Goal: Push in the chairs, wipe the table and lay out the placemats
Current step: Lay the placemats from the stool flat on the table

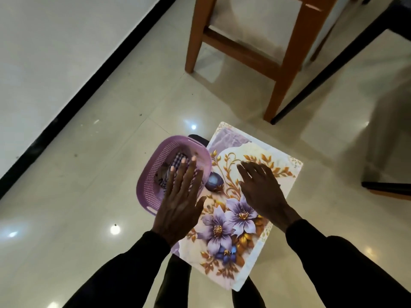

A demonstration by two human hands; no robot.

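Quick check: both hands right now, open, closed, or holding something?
Left hand: open, fingers straight above the purple basket, holding nothing.
Right hand: open, fingers spread over the floral placemat, gripping nothing.

Probably a home: wooden chair [288, 63], glossy tiles [89, 174].

Wide-angle head cam looks steeply down at nearby floor [89, 207].
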